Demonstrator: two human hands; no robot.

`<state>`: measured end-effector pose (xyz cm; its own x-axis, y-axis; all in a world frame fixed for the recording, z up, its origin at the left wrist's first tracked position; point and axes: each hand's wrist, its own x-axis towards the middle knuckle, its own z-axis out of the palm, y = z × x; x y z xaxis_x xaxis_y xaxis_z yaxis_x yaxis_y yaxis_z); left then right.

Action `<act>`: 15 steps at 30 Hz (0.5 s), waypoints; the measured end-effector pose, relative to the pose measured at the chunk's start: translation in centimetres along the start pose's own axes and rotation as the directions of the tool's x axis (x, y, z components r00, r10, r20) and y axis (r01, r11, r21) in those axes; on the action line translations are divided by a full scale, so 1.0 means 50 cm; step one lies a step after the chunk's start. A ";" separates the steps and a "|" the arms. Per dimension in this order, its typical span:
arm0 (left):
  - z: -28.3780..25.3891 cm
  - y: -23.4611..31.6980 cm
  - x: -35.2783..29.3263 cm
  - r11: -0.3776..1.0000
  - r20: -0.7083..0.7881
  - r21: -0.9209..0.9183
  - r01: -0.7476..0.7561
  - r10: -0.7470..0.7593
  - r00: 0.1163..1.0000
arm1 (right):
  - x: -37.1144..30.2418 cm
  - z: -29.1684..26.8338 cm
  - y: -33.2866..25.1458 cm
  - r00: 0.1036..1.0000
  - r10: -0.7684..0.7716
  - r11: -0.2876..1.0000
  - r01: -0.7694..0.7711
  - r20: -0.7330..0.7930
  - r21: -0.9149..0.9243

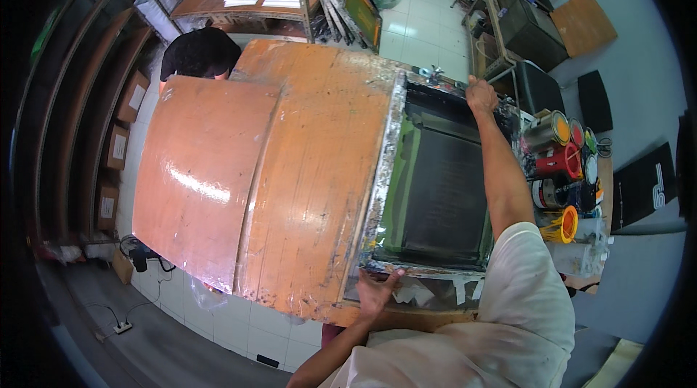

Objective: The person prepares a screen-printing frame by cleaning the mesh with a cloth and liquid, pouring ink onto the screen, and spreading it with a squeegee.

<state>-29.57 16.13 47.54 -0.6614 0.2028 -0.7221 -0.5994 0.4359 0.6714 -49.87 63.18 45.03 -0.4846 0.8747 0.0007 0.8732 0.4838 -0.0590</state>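
One bare left hand (374, 296) at 6 o'clock grips the near edge of a dark screen frame (443, 192) at 3; the right hand (482, 97) curls at its far edge at 2, grip unclear, its forearm (504, 174) partly blocking the screen. The scuffed wooden table (319, 148) spreads toward 9. Paint tins (552, 161) crowd 3. Labelled cartons (132, 100), print unreadable, sit at 9; a person (200, 54) stoops at 10; tiled floor (412, 31) shows at 1.

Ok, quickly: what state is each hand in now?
Left hand: touching the near edge of the dark rectangular printing screen; grip unclear.
Right hand: at its far edge; grip unclear.
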 end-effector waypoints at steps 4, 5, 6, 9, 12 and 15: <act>0.028 -0.063 0.021 0.961 -0.002 -0.273 -0.046 0.047 0.999 | 0.011 -0.004 0.144 0.752 -0.340 0.937 0.218 -0.565 -0.274; 0.026 -0.063 0.021 0.977 -0.019 -0.172 -0.125 0.124 0.992 | 0.016 -0.002 0.174 0.727 -0.348 0.935 0.226 -0.592 -0.273; 0.029 -0.070 0.023 0.972 -0.019 -0.217 -0.095 0.093 0.995 | 0.030 0.004 0.207 0.795 -0.344 0.939 0.273 -0.499 -0.211; 0.038 -0.107 0.038 0.950 0.025 -0.308 -0.048 0.059 0.998 | 0.080 0.051 0.288 0.769 -0.464 0.879 0.460 -0.441 -0.124; 0.038 -0.098 0.031 0.938 0.040 -0.339 -0.071 0.090 0.995 | 0.090 0.072 0.301 0.802 -0.458 0.887 0.444 -0.384 -0.132; 0.040 -0.105 0.034 0.948 0.036 -0.309 -0.068 0.083 0.996 | 0.090 0.060 0.291 0.818 -0.447 0.886 0.462 -0.361 -0.051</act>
<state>-26.63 15.94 42.44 -0.6923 0.2702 -0.6691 -0.6629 0.1283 0.7376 -39.51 74.05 41.18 -0.7684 0.5092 0.3876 0.5522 0.8337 -0.0007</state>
